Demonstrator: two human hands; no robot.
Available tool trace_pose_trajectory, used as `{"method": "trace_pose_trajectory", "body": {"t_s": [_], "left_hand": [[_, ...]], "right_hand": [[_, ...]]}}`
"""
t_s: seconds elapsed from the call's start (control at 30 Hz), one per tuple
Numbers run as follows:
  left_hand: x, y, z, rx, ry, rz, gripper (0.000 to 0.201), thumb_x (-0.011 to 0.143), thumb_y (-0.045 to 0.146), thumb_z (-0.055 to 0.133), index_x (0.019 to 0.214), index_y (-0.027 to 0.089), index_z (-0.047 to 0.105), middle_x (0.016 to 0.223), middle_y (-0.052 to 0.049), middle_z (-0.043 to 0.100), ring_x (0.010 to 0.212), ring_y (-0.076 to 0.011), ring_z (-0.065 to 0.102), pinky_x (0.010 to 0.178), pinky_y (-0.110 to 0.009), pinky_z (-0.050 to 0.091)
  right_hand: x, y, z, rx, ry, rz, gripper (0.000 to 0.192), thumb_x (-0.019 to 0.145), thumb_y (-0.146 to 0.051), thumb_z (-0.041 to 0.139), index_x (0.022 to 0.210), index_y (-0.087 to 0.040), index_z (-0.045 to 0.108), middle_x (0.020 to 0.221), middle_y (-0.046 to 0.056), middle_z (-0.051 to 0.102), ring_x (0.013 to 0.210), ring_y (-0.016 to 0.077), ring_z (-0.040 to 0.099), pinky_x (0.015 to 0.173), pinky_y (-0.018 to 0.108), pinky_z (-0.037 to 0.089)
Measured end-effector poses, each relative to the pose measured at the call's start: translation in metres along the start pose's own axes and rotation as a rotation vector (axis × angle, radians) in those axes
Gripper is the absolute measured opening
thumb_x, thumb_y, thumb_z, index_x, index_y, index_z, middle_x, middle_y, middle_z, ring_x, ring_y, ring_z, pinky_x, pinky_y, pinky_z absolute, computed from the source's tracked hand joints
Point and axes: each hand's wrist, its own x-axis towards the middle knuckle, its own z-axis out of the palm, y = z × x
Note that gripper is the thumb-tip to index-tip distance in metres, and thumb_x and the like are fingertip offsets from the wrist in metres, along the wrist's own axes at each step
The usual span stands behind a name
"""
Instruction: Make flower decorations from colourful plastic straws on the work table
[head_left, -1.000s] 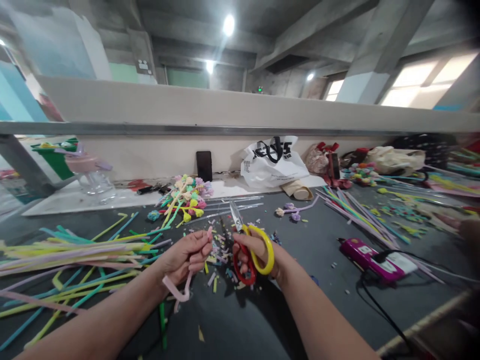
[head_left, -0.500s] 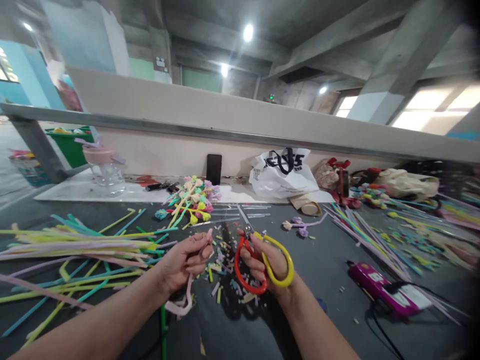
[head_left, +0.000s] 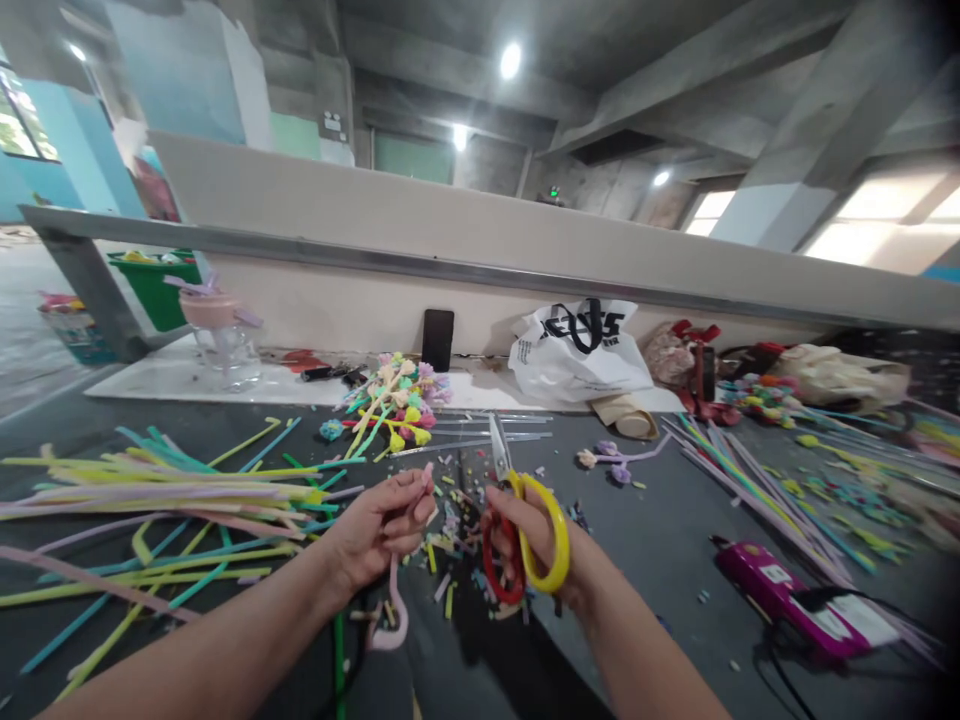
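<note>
Pinched in my left hand (head_left: 388, 522) is a pink pipe cleaner (head_left: 398, 610). Its short tip shows above my fingers, and a curved tail hangs below. My right hand (head_left: 531, 530) is wrapped round scissors (head_left: 556, 545) with one red and one yellow handle; their blades point up and away from me, apart from the pipe cleaner. Small cut bits (head_left: 457, 510) lie scattered beneath and between both hands. Beyond my left hand lies a bunch of fuzzy pipe-cleaner flowers (head_left: 401, 395). A purple flower sprig (head_left: 619, 465) rests on the right.
Loose pipe cleaners (head_left: 165, 500) are heaped on the left, and more strips (head_left: 750, 490) lie at right. A magenta corded tool (head_left: 795, 595) sits near my right forearm. Along the back stand a lidded jar (head_left: 223, 340), a phone (head_left: 438, 340) and a white bag (head_left: 577, 350).
The scissor handles have come closer together and the blades have swung more upright. My left hand keeps its pinch on the pipe cleaner. The whole view has shifted slightly.
</note>
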Motion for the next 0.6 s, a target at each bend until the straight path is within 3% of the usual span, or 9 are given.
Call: {"method": "trace_pose_trajectory", "body": {"t_s": [0.07,0.17,0.3,0.43,0.6], "left_hand": [[0.0,0.002,-0.001,0.003,-0.002,0.009,0.007,0.082,0.019,0.046,0.079,0.013,0.049,0.058,0.004,0.046,0.032,0.0032,0.015,0.03,-0.009,0.015],[0.0,0.004,-0.002,0.01,-0.006,0.02,0.007,0.082,0.018,0.046,0.079,0.013,0.05,0.058,0.004,0.046,0.031,0.0033,0.016,0.03,-0.009,0.015],[-0.002,0.003,-0.002,0.027,-0.025,0.009,0.006,0.081,0.018,0.047,0.08,0.013,0.051,0.059,0.004,0.046,0.031,0.003,0.017,0.03,-0.01,0.015],[0.0,0.002,-0.002,0.05,-0.034,-0.008,0.006,0.081,0.018,0.048,0.081,0.013,0.051,0.059,0.004,0.047,0.031,0.0031,0.016,0.031,-0.01,0.015],[0.003,0.001,-0.002,0.091,-0.003,-0.02,0.008,0.081,0.02,0.05,0.08,0.012,0.052,0.058,0.005,0.046,0.032,0.0036,0.014,0.031,-0.01,0.014]], "right_hand": [[0.009,-0.005,0.0,-0.244,0.132,-0.044,0.036,0.079,-0.049,0.038,0.084,-0.016,0.052,0.041,-0.005,0.045,0.031,0.0122,0.044,0.032,0.024,0.038],[0.031,-0.012,-0.002,-0.391,0.341,-0.094,0.042,0.073,-0.032,0.05,0.112,-0.02,0.041,0.065,-0.001,0.058,0.053,0.015,0.056,0.05,0.026,0.044],[0.053,-0.013,-0.005,-0.627,0.525,-0.101,0.057,0.064,-0.012,0.055,0.118,-0.017,0.039,0.091,0.008,0.059,0.09,0.024,0.056,0.075,0.032,0.04],[0.057,-0.005,0.0,-0.786,0.571,-0.076,0.058,0.065,-0.007,0.052,0.12,-0.014,0.037,0.104,0.015,0.055,0.097,0.0266,0.054,0.077,0.031,0.039],[0.058,0.004,0.01,-0.916,0.53,-0.058,0.056,0.067,-0.006,0.051,0.121,-0.017,0.037,0.102,0.015,0.055,0.09,0.0249,0.058,0.07,0.029,0.04]]}}
